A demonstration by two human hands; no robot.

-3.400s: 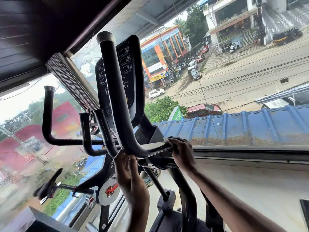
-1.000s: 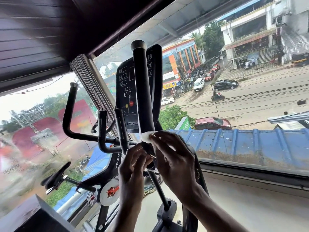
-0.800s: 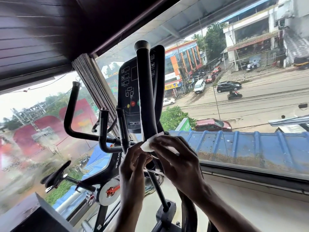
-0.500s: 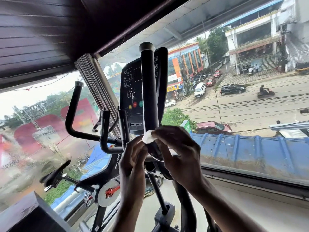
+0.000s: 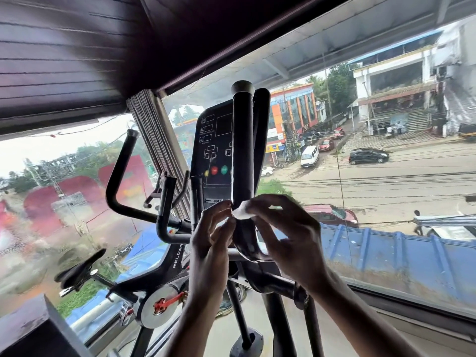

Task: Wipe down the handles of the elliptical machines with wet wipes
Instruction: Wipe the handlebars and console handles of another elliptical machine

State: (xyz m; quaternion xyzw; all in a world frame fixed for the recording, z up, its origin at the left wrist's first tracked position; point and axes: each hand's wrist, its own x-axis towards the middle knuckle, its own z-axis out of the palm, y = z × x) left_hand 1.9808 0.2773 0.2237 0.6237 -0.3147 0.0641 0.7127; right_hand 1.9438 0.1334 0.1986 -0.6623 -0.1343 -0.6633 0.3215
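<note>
Right hand (image 5: pixel 291 243): raised at right of handle (image 5: pixel 242 140). Thumb and forefinger pinch wipe (image 5: pixel 240 211) against the bar; other fingers loosely spread.
Left hand (image 5: pixel 211 238): raised at left of handle, fingers curled, tips meeting the wipe's left edge. A white strip shows between its fingers, so it appears to pinch the wipe too.
Window (image 5: pixel 386 189): fills the background. Street (image 5: pixel 386 176) beyond the glass, blue roof (image 5: pixel 399 253) just below it.
Elliptical (image 5: pixel 177 256): black frame, straight ahead, close against window. Lettering on frame partly hidden by left hand.
Handle: black, upright, grey at the top, bending below the hands.
Console (image 5: pixel 213 140): just behind handle, right part covered by it. Red, green and yellow buttons (image 5: pixel 214 170) in a row.
Wipe: small, white, bunched. Sits on handle's front just above the bend, between both hands.
</note>
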